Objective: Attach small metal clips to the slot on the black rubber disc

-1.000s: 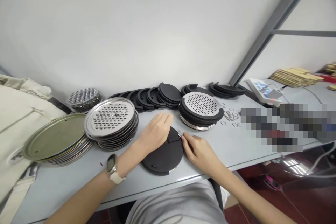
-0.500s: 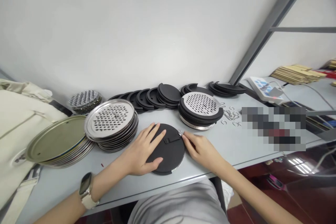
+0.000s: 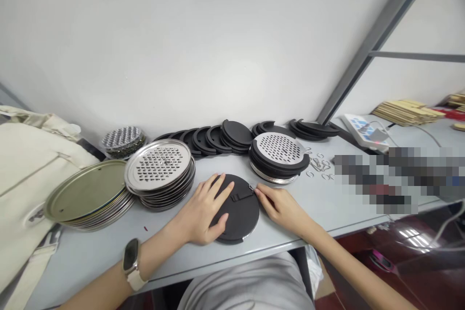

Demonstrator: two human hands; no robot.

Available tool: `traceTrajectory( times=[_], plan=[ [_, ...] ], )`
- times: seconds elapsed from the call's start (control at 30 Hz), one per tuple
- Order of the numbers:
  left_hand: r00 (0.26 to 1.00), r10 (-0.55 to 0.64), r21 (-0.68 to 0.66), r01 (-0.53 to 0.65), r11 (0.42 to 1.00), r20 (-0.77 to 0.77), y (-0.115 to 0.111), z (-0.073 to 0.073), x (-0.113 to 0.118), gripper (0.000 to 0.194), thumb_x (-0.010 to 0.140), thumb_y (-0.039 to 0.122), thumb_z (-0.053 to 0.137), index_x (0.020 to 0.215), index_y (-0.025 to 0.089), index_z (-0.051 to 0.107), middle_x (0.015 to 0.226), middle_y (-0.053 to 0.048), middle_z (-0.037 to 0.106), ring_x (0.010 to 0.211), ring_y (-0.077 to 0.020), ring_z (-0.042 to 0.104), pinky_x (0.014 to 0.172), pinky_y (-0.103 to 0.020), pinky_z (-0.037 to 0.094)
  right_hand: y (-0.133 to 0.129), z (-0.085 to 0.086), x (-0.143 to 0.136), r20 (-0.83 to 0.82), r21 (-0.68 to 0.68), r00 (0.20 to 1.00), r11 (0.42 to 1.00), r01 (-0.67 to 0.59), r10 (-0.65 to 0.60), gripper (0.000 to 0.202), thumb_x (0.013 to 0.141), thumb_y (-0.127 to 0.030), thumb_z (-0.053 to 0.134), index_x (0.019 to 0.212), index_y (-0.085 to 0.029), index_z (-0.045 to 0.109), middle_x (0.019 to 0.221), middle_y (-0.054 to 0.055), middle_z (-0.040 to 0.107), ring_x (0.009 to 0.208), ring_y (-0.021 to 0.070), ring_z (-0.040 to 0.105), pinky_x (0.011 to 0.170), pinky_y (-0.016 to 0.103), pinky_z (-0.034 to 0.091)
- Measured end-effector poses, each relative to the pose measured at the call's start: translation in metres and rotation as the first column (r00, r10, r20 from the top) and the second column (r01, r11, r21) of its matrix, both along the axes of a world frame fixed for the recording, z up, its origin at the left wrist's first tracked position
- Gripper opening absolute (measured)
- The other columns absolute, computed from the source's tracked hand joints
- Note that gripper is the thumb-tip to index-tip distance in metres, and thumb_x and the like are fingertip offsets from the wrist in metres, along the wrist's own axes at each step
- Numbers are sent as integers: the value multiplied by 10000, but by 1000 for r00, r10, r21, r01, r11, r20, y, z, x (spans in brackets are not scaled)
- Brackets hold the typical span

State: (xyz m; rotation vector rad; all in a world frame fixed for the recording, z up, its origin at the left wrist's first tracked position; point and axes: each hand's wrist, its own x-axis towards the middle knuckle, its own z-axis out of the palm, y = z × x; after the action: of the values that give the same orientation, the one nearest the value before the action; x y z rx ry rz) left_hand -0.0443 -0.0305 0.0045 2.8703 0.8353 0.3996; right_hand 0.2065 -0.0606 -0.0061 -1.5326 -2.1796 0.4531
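Since the earliest frame, the left hand (image 3: 203,210) has moved from a curled position above the black disc (image 3: 238,220) to lying open on it. I record the disc as round, matte and smooth, flat on the grey table (image 3: 90,256), with a raised dark tab (image 3: 242,196) across its upper part. The left fingers are spread apart, touching its left side; the disc extends beneath and beyond them. The right hand (image 3: 279,206) has thumb and index together, pinching a small shiny metal piece (image 3: 251,188) at the disc's upper right edge. Left of the disc stand stacked perforated metal discs (image 3: 160,162) and an olive oval tray (image 3: 90,189); loose metal rings (image 3: 319,164) lie to the right.
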Motion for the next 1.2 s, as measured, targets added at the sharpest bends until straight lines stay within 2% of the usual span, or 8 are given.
traceTrajectory(
  times=[0.2, 0.53, 1.2],
  plan=[
    [999, 38, -11, -38, 999, 28, -3, 0, 0, 700, 843, 282, 492, 1480, 175, 222, 1528, -147, 217, 1364, -382, 217, 1036, -579, 325, -1, 0, 0, -3, 2, 1000, 1000, -14, 14, 290, 988, -306, 264, 728, -223, 359, 578, -33, 399, 504, 132, 419, 548, 249, 296],
    [997, 72, 7, -72, 997, 8, -6, 1, 2, 696, 847, 272, 478, 1476, 125, 219, 1522, -163, 225, 1344, -375, 233, 1030, -576, 340, -3, 3, -1, 12, 20, 1000, 1000, -5, 5, 300, 983, -284, 272, 729, -214, 417, 578, -18, 455, 503, 133, 436, 541, 249, 308],
    [996, 85, 22, -86, 996, 33, -7, 0, 5, 705, 828, 268, 485, 1468, 107, 237, 1499, -165, 278, 1310, -373, 274, 1025, -564, 346, -4, 2, -2, 31, 15, 999, 1000, 17, -17, 289, 982, -273, 278, 748, -212, 436, 583, -12, 489, 512, 139, 490, 536, 242, 321]
  ],
)
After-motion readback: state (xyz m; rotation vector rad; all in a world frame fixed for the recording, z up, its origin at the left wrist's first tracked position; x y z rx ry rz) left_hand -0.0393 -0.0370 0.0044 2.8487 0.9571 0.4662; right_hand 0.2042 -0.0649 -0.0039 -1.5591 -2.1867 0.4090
